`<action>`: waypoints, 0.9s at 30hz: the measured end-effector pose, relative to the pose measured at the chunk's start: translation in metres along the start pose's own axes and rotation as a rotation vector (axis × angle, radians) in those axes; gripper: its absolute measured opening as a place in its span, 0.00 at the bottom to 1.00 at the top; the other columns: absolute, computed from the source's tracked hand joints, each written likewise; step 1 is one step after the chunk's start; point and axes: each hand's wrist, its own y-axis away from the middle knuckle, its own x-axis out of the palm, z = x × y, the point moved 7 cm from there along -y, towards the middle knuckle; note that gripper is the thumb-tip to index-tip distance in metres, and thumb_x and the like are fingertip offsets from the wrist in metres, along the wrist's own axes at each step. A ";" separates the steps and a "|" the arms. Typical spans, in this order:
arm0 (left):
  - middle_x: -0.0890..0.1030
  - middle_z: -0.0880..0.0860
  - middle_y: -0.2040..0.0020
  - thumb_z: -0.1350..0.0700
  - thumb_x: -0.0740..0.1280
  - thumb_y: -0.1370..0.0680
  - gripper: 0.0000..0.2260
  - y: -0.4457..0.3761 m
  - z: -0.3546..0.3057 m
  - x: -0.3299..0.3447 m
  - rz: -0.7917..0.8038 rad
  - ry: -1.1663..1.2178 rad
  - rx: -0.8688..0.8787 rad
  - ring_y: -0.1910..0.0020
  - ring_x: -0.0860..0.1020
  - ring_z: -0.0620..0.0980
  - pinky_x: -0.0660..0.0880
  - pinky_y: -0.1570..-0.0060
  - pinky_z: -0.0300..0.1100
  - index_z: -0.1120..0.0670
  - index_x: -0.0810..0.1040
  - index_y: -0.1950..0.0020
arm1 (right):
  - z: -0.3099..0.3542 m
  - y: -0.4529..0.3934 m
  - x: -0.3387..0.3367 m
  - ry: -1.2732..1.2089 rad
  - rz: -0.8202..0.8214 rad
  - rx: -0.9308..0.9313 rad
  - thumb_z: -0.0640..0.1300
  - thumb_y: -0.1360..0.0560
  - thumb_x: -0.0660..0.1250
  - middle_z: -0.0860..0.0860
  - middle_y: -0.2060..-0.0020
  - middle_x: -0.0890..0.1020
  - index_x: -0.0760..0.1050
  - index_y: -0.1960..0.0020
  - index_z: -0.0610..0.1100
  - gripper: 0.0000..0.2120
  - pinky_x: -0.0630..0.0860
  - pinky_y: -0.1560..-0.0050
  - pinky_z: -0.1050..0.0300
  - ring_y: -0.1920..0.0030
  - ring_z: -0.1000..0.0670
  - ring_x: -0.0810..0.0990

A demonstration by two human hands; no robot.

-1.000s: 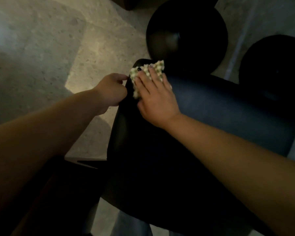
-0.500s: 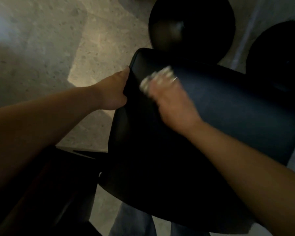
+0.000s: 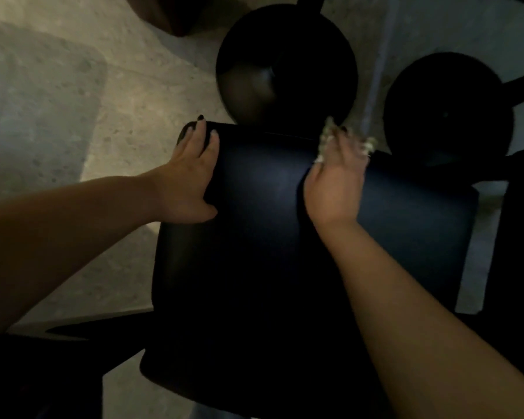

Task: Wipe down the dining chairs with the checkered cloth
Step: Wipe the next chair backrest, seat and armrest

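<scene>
Dark leather chair back [image 3: 285,237] runs left to right; left hand [image 3: 191,173] lies flat on its left corner, right hand [image 3: 336,179] presses the blurred, seemingly bunched checkered cloth [image 3: 327,137] mid-edge.

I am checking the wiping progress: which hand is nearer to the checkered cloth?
Right. The right hand presses on the checkered cloth at the chair's far edge; the left hand rests on its left corner, apart.

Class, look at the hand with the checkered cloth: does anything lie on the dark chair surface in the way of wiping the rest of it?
Only the left hand, resting on the chair at its left edge. The right hand presses the checkered cloth near the top edge; nothing else visible lies on the surface.
</scene>
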 end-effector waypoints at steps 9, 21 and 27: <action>0.33 0.59 0.22 0.37 0.77 0.37 0.63 -0.027 -0.049 0.010 0.042 -0.205 0.010 0.24 0.32 0.59 0.44 0.27 0.61 0.59 0.36 0.22 | 0.023 0.020 0.006 -0.071 0.148 -0.291 0.38 0.26 0.58 0.42 0.26 0.63 0.60 0.26 0.38 0.29 0.47 0.25 0.45 0.24 0.42 0.56; 0.32 0.53 0.22 0.36 0.79 0.43 0.69 -0.038 -0.115 0.030 0.034 -0.369 0.035 0.24 0.33 0.60 0.49 0.32 0.72 0.53 0.32 0.22 | -0.066 0.027 -0.012 -0.018 0.026 0.055 0.39 0.26 0.57 0.43 0.25 0.60 0.58 0.24 0.40 0.30 0.43 0.25 0.46 0.24 0.43 0.52; 0.35 0.50 0.21 0.39 0.82 0.45 0.69 -0.035 -0.113 0.028 -0.010 -0.291 0.033 0.23 0.34 0.57 0.47 0.31 0.71 0.51 0.36 0.21 | -0.144 0.030 -0.032 0.025 0.046 0.020 0.36 0.26 0.56 0.42 0.25 0.60 0.56 0.24 0.39 0.31 0.42 0.24 0.47 0.24 0.42 0.54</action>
